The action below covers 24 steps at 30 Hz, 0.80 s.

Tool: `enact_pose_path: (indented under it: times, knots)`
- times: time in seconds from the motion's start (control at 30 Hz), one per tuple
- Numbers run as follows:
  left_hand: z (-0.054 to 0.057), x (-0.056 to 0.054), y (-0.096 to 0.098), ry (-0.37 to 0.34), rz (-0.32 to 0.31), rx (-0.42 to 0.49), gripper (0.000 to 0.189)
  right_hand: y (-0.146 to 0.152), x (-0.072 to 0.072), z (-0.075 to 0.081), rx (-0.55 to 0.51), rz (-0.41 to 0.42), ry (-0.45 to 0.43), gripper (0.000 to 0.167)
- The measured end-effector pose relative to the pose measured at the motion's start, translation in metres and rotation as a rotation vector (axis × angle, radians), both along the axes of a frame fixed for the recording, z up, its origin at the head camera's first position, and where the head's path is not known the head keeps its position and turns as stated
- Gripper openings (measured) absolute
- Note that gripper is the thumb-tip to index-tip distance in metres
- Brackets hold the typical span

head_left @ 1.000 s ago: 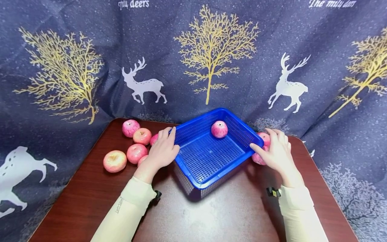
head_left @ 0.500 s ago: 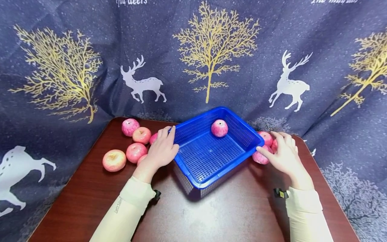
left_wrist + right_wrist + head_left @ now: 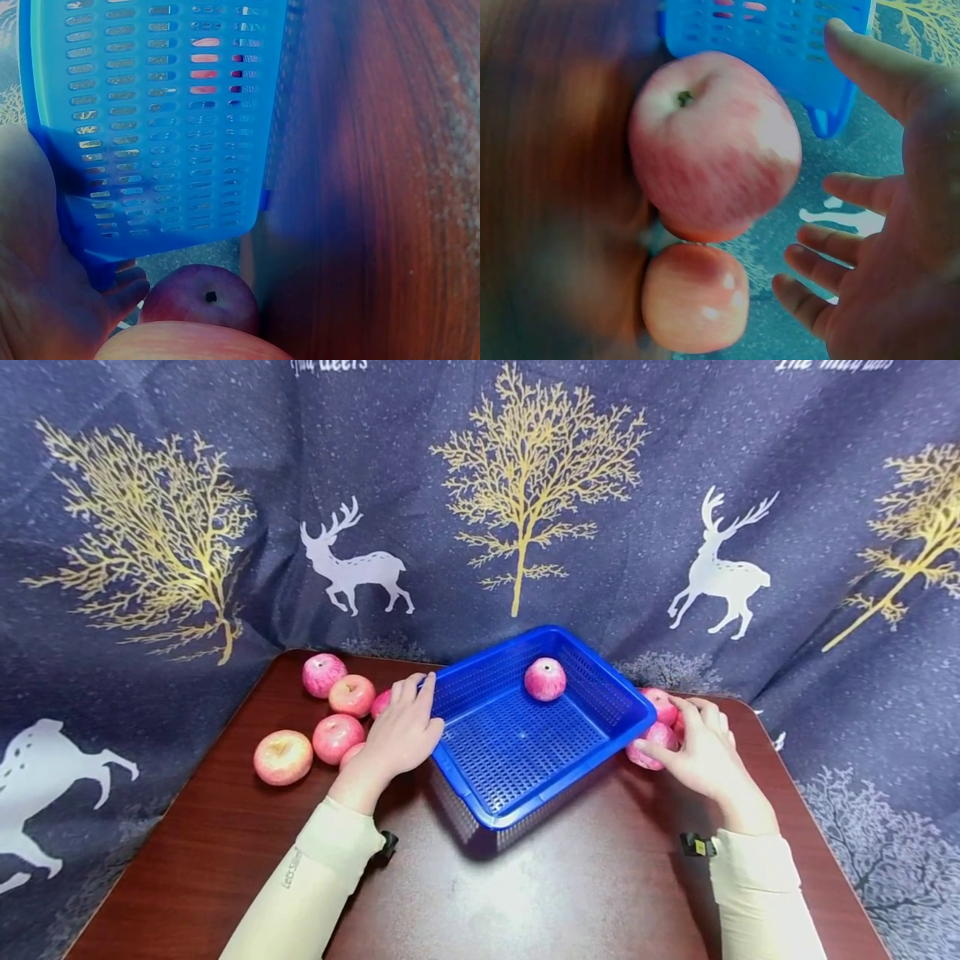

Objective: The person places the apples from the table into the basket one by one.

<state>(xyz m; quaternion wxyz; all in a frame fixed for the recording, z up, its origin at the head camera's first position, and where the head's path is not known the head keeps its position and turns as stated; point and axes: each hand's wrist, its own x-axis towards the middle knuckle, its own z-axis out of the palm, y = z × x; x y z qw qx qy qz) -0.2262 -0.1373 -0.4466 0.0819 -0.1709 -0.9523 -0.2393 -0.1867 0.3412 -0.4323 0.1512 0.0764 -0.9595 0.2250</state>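
Observation:
A blue plastic basket (image 3: 517, 743) sits at an angle on the table, with one apple (image 3: 545, 679) inside. At its left end, my left hand (image 3: 401, 731) grips the rim; the left wrist view shows the perforated basket wall (image 3: 150, 135) beside that hand (image 3: 45, 277). My right hand (image 3: 708, 756) hovers by the apples at the basket's right, fingers spread and holding nothing. Its thumb overlaps the nearest apple (image 3: 647, 750) in the head view. In the right wrist view, a gap lies between the hand (image 3: 907, 240) and the big red apple (image 3: 716, 142).
Several apples, among them a yellowish one (image 3: 283, 757) and a pink one (image 3: 339, 739), lie left of the basket, some partly behind the left hand. A dark cloth (image 3: 480, 527) with deer and trees hangs behind the brown table (image 3: 585, 893).
My right hand has moved rightward off the basket's rim and now stands over the right-hand apples. The left hand and the basket have stayed in place.

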Motion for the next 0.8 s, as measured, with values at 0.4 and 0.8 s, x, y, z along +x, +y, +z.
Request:
enact_pose_path:
  times: [0.4,0.8]
  knots:
    - [0.000,0.001,0.001,0.002,-0.002,0.007,0.077,-0.003,-0.009,-0.024,0.028,0.006,0.036,0.102]
    - [0.001,0.000,0.000,0.001,-0.009,0.005,0.078,-0.004,-0.016,-0.040,0.029,0.060,0.133,0.095]
